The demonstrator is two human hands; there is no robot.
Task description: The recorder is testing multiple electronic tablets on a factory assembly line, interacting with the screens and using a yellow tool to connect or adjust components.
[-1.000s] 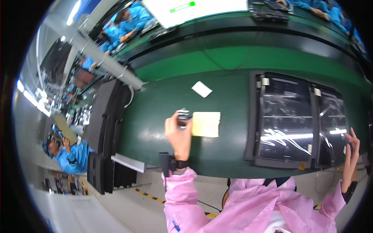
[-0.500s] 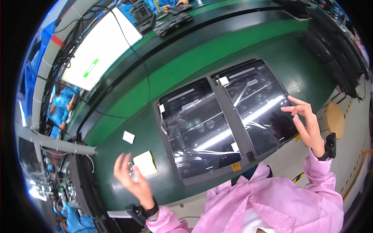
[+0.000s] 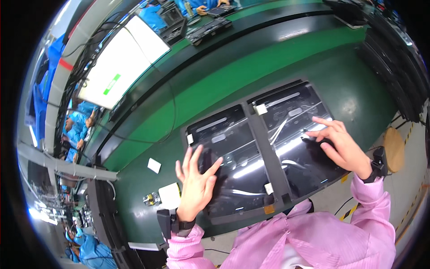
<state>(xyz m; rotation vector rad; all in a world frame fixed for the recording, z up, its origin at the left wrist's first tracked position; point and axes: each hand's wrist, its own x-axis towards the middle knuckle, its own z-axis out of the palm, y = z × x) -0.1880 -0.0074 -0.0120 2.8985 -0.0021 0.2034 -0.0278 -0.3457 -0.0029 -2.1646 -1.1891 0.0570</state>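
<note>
The left hand (image 3: 195, 181) is laid open, fingers spread, on the near-left part of the left black panel (image 3: 233, 157) in the grey tray (image 3: 262, 148); the right hand (image 3: 338, 145) is laid open on the right black panel (image 3: 300, 130). An orange tag (image 3: 268, 209) is seen at the tray's near edge. Left of the left hand a pale square pad (image 3: 170, 196) and small white card (image 3: 154, 165) are found on the green bench (image 3: 215, 85), bare beyond the tray. A lit white screen (image 3: 118, 62) is set farther off.
</note>
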